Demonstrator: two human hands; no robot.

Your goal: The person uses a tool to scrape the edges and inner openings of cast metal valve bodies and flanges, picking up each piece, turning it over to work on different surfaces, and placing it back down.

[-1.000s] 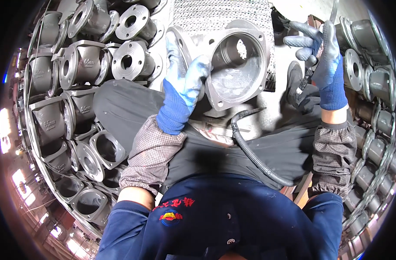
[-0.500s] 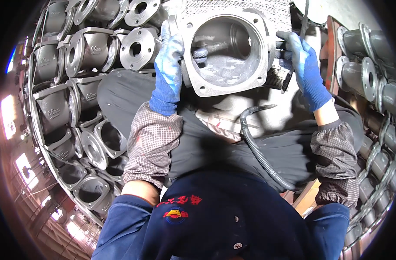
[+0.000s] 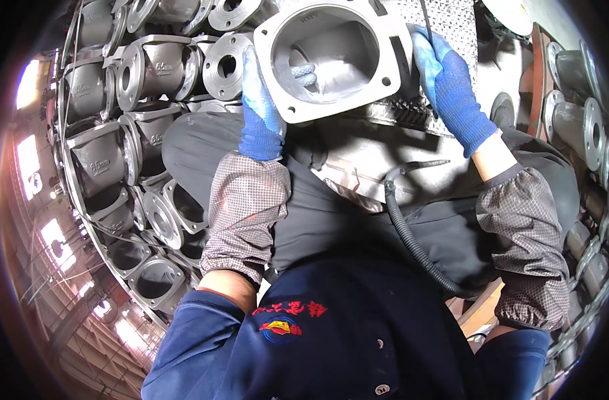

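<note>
A grey cast-metal valve body (image 3: 388,60) with a wide square-flanged mouth faces me at the top of the view. My left hand (image 3: 260,100), in a blue coated glove, is closed on its left side, and gloved fingertips show through the port inside the cavity. On the other side, my right hand (image 3: 448,83), gloved alike, presses its thumb and fingers around the right side; some of those fingers are hidden behind the metal. The casting is tilted, its upper edge cut off by the frame. Beneath it lies a textured metal block (image 3: 411,115).
Stacked grey flanged castings (image 3: 94,157) fill the left, and more castings (image 3: 574,130) stand at the right beside a reddish-brown upright (image 3: 536,80). A black corrugated hose (image 3: 411,243) with a narrow curved tip lies across my right leg. A wooden piece (image 3: 481,307) is near my right elbow.
The valve body has tilted and moved up and slightly left in the view, with both hands on it. More of the textured block's front edge shows. The whole view has shifted a little.
</note>
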